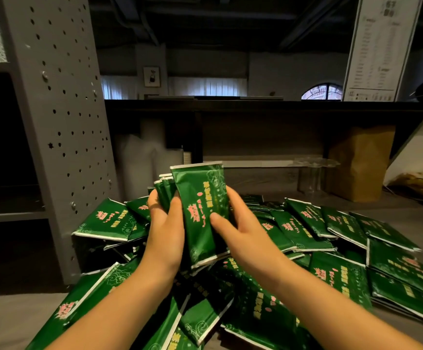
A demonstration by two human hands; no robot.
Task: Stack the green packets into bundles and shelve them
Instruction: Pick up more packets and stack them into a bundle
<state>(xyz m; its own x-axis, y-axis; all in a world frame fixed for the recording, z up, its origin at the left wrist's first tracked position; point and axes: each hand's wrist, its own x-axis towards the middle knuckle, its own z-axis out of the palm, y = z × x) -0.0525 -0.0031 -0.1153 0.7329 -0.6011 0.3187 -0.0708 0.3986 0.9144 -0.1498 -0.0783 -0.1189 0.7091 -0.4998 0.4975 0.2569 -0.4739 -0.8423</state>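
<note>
I hold a bundle of green packets [200, 213] above the loose pile [306, 248], left hand [163, 236] and right hand [240, 231] each with grip clenched on it; I'd square the edges first before adding more.

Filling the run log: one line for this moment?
left hand: grips green foil packet bundle | right hand: squares it | loose packet pile: below | grey perforated shelf: left

Dim indoor scene; daylight glows through far curtained windows [205, 85]. Wide-angle edges bend, near corners blur, left shelving [8, 147] lies in shadow.
</note>
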